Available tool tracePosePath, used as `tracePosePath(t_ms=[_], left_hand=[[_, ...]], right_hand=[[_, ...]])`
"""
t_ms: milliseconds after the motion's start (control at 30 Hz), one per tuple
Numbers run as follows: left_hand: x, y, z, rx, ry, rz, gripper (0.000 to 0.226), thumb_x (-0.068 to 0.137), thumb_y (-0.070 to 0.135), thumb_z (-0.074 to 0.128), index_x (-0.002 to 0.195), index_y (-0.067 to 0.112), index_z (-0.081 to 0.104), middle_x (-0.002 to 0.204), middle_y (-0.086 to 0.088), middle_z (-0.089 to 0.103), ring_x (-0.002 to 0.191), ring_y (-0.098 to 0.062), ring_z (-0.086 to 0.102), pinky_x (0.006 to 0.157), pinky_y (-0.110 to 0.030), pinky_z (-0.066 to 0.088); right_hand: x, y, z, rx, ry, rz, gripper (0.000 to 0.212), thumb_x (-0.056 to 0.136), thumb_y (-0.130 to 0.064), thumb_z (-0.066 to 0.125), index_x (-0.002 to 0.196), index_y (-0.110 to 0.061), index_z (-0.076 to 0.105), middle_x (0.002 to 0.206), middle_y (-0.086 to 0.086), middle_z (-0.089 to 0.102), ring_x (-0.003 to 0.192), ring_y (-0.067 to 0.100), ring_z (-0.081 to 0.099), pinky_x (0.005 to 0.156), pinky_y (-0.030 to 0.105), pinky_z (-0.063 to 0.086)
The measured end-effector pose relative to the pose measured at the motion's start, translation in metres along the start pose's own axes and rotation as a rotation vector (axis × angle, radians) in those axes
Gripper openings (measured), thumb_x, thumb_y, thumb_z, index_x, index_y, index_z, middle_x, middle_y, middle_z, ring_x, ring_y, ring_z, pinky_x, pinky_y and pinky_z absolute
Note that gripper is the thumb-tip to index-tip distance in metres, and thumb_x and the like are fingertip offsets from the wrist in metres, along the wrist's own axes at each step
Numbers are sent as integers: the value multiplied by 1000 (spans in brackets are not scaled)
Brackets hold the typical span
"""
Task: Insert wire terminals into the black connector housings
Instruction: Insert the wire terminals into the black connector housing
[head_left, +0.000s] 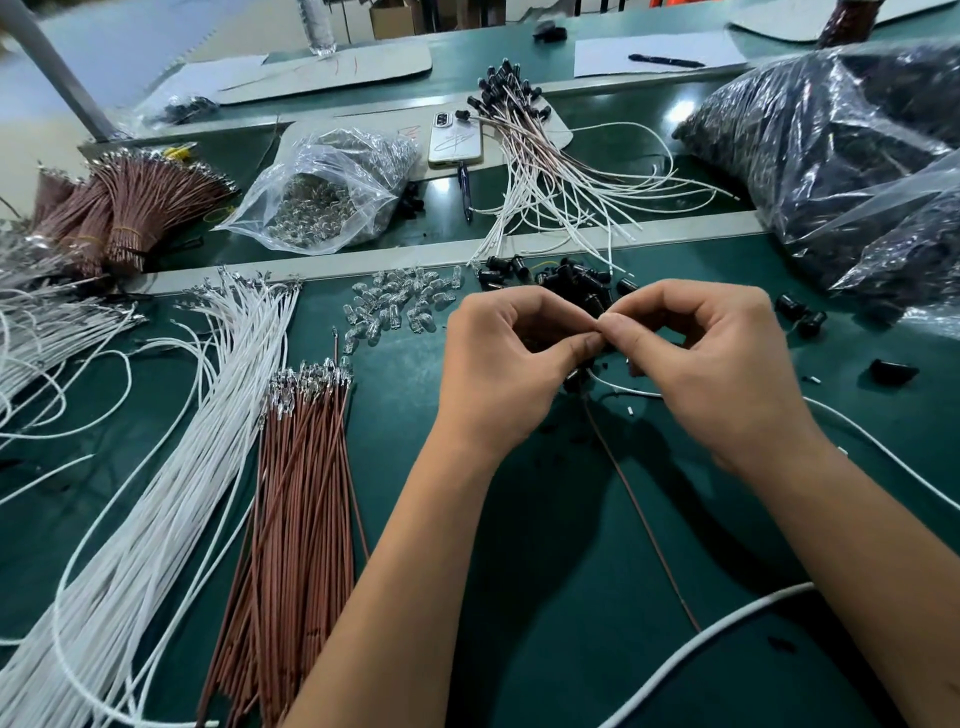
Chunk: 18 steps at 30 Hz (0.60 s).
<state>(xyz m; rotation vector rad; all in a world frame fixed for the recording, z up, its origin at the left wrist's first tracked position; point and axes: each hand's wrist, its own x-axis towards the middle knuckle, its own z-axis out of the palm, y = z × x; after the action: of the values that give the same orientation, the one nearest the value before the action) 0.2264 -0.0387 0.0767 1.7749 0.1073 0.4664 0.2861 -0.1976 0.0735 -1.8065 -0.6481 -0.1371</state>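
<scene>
My left hand and my right hand meet above the green mat, fingertips pinched together on a small black connector housing that is mostly hidden between them. A brown wire hangs from the housing toward me, and a white wire curves out to the right under my right hand. Loose black housings lie in a pile just behind my hands. To the left, a bundle of brown terminal wires lies beside a bundle of white terminal wires.
Small clear bulbs are scattered left of the housing pile. Finished wire assemblies fan out at the back beside a phone and a pen. A clear bag of bulbs stands back left; dark plastic bags fill the right.
</scene>
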Motion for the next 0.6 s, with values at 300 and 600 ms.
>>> tracePosePath(t_ms=[300, 600], left_hand=[[-3, 2, 5, -18, 57, -47, 29, 74, 0, 86, 93, 13, 68, 74, -1, 77, 71, -15, 75, 69, -38, 63], [0, 8, -1, -440, 191, -295, 30, 77, -8, 80, 91, 7, 60, 81, -12, 77, 71, -20, 74, 63, -29, 59]], right_hand=[[-1, -5, 1, -146, -2, -22, 7, 91, -12, 77, 86, -16, 77, 78, -11, 73, 72, 5, 65, 69, 13, 46], [-1, -4, -1, -192, -115, -24, 13, 98, -24, 70, 87, -22, 76, 73, -6, 72, 66, 11, 63, 68, 34, 52]])
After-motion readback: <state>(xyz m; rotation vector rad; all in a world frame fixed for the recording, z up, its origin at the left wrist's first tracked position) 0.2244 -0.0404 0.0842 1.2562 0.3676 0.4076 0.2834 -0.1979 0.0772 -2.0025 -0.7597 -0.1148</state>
